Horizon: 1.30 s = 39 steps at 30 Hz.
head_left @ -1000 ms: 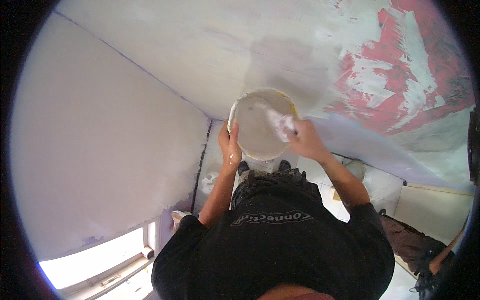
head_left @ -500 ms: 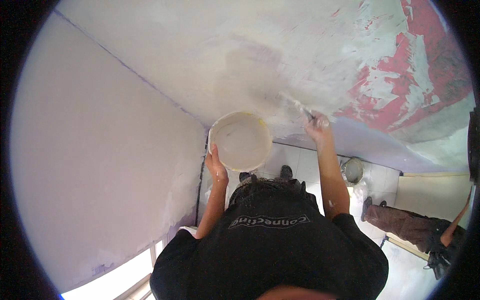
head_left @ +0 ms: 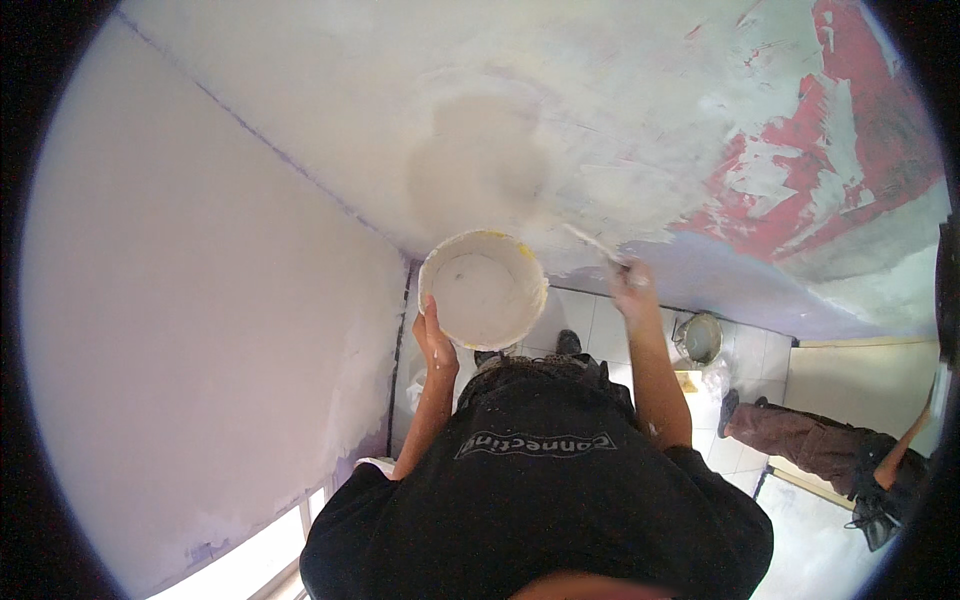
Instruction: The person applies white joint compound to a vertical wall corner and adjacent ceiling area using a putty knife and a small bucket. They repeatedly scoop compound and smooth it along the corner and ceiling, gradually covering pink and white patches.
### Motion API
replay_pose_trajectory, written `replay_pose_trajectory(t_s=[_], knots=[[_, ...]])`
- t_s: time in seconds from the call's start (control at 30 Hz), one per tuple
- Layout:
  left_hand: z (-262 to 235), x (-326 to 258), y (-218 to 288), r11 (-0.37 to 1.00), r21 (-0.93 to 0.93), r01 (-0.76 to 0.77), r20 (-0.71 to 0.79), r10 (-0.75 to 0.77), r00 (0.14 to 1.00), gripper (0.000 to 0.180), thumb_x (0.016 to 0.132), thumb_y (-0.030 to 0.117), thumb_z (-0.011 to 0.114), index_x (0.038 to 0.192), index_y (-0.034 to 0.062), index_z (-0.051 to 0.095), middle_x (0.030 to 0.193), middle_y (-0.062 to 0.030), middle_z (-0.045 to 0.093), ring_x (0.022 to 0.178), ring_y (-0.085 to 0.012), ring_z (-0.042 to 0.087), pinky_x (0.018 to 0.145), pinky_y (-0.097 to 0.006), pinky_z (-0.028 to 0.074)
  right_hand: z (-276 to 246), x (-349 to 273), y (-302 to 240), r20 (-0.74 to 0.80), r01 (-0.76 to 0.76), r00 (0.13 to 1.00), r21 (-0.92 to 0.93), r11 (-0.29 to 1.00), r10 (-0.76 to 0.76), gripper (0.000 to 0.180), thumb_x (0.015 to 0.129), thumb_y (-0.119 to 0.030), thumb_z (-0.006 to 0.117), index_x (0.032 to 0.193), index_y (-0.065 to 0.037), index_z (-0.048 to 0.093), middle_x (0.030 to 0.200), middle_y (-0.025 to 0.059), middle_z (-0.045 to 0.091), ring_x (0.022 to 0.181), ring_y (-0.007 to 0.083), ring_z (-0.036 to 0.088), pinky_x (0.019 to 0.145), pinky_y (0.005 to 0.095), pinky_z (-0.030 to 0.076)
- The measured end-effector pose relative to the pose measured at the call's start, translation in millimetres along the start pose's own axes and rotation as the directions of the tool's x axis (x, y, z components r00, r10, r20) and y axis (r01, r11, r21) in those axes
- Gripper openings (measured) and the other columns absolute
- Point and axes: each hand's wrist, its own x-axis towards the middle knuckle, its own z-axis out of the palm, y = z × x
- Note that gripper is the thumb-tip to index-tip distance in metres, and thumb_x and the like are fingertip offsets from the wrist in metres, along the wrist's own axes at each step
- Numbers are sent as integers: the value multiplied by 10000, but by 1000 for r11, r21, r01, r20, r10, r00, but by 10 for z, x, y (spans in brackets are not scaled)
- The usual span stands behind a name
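My left hand (head_left: 436,345) grips the left side of a round white bucket (head_left: 527,280), its thumb over the rim. Inside the bucket lies a smooth whitish paste (head_left: 475,305), and yellowish smears mark the rim. To the right of the bucket, my right hand (head_left: 634,287) is closed on the handle of a putty knife (head_left: 592,242) with a pale, coated blade, somewhat blurred. The blade points up and left, close to the wall ahead (head_left: 620,120); whether it touches cannot be told. That wall is mostly coated whitish, with red patches (head_left: 770,190) at the right.
A pale side wall (head_left: 220,330) meets the wall ahead at a corner on my left. A second bucket (head_left: 698,338) stands on the white tiled floor (head_left: 605,330) to my right. Farther right is another person in brown trousers (head_left: 790,432). A bright window (head_left: 240,560) shows at lower left.
My right hand and the putty knife have moved down a little. The bucket has shifted slightly down, still in my left hand.
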Motion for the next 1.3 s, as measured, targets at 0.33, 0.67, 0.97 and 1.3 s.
replay_pose_trajectory(t_s=[0.33,0.67,0.97,1.3], knots=[[-23,-163,66,999,32,28,66,-30,997,600,886,458,474,1176,-66,487,1098,-155,573,988,-235,547,874,-357,413,-1153,648,-1004,-508,401,853,497,769,-117,271,855,-49,450,1046,143,468,1101,245,530,1079,306,497,1002,516,366],[-325,84,146,1000,2,8,29,-8,1000,559,899,426,478,1096,-94,532,1016,-145,592,904,-197,552,814,-316,430,-820,-363,-1349,-379,272,925,641,718,-13,361,786,-140,659,1103,0,560,989,149,618,895,216,600,795,319,473],[-517,283,176,1000,-11,8,-43,-9,999,546,894,414,488,1046,-108,543,955,-139,608,865,-192,560,775,-322,439,-402,587,-971,-205,108,964,882,459,168,272,855,-153,569,1016,66,576,1044,183,606,988,231,570,844,315,470],[-481,325,74,998,4,56,74,-56,996,600,892,460,456,1176,-67,492,1118,-147,565,1009,-233,536,887,-357,400,-2311,-1,-2101,-223,164,970,897,-410,-99,332,900,7,370,1195,151,421,1175,269,510,1180,323,436,1025,413,372]])
